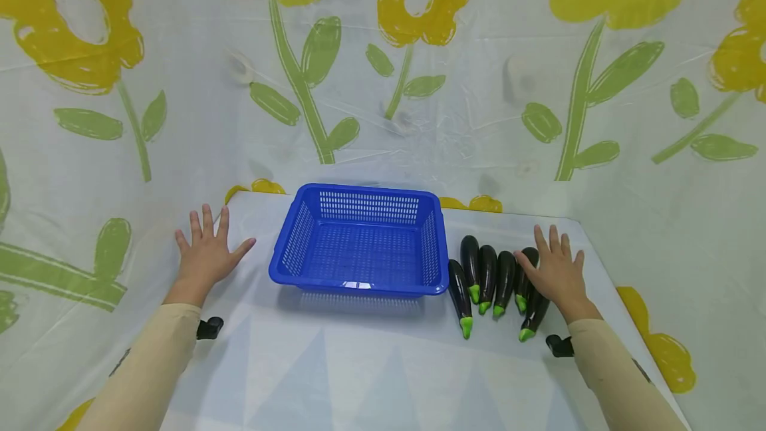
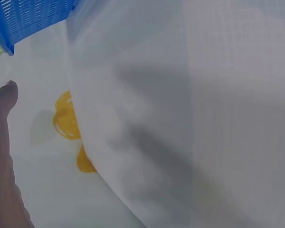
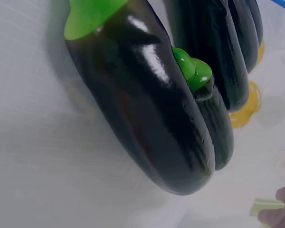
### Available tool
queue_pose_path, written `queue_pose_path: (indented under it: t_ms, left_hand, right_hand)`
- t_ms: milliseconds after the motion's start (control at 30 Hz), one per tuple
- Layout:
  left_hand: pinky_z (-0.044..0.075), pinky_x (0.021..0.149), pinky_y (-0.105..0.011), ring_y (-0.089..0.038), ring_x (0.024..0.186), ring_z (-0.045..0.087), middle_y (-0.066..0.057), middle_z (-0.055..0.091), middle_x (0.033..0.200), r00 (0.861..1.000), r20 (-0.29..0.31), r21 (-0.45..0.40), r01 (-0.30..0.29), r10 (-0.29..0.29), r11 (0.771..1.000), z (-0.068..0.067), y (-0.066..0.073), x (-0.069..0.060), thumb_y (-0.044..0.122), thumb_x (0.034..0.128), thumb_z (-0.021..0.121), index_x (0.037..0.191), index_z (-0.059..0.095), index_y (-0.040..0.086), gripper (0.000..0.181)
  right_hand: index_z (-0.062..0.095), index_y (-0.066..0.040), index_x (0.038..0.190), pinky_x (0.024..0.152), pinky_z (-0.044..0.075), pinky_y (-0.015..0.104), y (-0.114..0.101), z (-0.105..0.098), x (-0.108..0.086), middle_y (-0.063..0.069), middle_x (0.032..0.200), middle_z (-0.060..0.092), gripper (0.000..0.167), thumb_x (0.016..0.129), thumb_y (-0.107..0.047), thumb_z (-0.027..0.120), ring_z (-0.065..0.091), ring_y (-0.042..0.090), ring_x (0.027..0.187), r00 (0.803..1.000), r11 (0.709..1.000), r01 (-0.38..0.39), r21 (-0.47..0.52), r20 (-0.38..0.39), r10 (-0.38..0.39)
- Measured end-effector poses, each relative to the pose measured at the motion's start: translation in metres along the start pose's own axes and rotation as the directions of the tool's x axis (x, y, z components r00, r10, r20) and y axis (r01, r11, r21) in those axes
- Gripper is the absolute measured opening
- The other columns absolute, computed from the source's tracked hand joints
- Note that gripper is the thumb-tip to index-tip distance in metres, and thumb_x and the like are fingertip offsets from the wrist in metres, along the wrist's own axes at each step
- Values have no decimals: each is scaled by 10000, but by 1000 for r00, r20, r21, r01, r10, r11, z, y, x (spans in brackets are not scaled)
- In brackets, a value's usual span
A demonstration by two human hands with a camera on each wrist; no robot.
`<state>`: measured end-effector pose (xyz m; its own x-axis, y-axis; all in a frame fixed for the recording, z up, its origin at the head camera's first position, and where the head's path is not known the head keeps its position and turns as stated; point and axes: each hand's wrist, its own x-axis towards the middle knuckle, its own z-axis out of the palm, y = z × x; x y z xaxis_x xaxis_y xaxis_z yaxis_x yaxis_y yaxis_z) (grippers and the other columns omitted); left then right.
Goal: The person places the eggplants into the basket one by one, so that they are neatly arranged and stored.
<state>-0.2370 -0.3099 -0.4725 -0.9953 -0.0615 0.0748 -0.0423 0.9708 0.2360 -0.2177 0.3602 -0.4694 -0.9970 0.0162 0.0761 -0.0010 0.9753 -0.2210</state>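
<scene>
In the head view my left hand [image 1: 206, 255] is spread, fingers straight, left of a blue plastic basket [image 1: 359, 290], holding nothing. Its thumb [image 2: 7, 97] shows at the left edge of the left wrist view. My right hand [image 1: 556, 275] is spread too, over the right end of a group of several dark eggplants [image 1: 505, 278] with green stem ends. It grips none of them; whether it touches one I cannot tell. A large eggplant [image 3: 142, 99] fills the middle of the right wrist view, with fingertips [image 3: 280, 209] at that view's lower right.
The basket's slotted walls stand near the table's back edge. A white cloth with pale blue triangles covers the table [image 1: 359, 378]. Behind and beside it hangs a curtain [image 1: 467, 118] printed with yellow flowers. A black strap piece [image 1: 209, 328] sits at the left wrist, another [image 1: 559, 346] at the right.
</scene>
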Motion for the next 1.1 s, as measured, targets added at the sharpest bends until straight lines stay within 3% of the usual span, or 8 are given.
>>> queue_pose_path:
  t_ms: [133,267,500,633,733,833,1000,1100]
  left_hand:
    - [-136,1113,-749,-532,1474,-191,-338,-174,1612,1000,13,-34,15,-15,999,0,1,0,672,979,447,1608,-27,6,1032]
    - [-68,1138,-744,-559,1486,-63,-374,-53,1615,999,23,-86,30,-28,996,0,4,0,676,980,444,1604,-58,2,1048]
    - [236,1126,-722,-586,1408,244,-402,223,1548,999,-3,-229,45,-47,972,0,8,-2,629,1007,454,1602,66,-39,975]
    - [347,1080,-703,-549,1342,363,-381,345,1463,999,-2,-366,31,-34,930,0,10,-4,578,1017,497,1542,254,-66,865]
    - [344,1108,-665,-519,1318,402,-366,411,1402,1000,3,-486,-15,19,874,-1,11,-6,505,1032,530,1452,324,-118,779]
    - [322,1139,-633,-503,1311,406,-355,432,1357,997,42,-569,-30,65,822,-1,13,-8,464,1036,552,1397,325,-139,738]
    - [342,1140,-613,-475,1319,415,-307,426,1341,985,114,-633,-29,130,774,1,16,-15,426,1021,600,1402,293,-99,718]
    - [353,1122,-638,-486,1348,400,-293,417,1362,970,145,-673,-46,194,738,1,18,-18,355,1010,638,1445,265,-73,715]
  right_hand:
    - [93,-50,1628,1110,71,793,3,2,-1,357,1628,66,886,1028,-631,389,114,597,1456,1000,1000,5,13,-27,-4]
    - [135,-36,1621,1074,211,786,5,5,-2,381,1588,163,862,1034,-607,405,235,619,1390,998,1000,3,14,-55,-2]
    - [148,-53,1623,963,328,798,10,11,-5,396,1498,267,864,1028,-622,408,317,636,1303,999,999,-28,42,-37,30]
    - [146,-56,1623,964,344,790,14,13,-8,403,1481,266,886,1014,-630,438,300,631,1308,999,996,-42,73,-16,44]
    - [161,-49,1617,965,363,783,17,15,-10,413,1477,253,900,1002,-628,471,293,630,1306,998,994,-59,91,4,59]
    - [177,-38,1609,944,388,777,19,17,-13,428,1468,242,900,996,-616,494,309,641,1282,997,991,-76,107,29,73]
    - [239,-12,1579,910,423,763,20,19,-19,449,1451,249,852,990,-535,561,358,669,1231,996,988,-89,129,30,86]
    - [275,4,1555,918,422,763,20,20,-25,460,1445,255,817,981,-483,594,369,676,1226,995,986,-98,136,32,95]
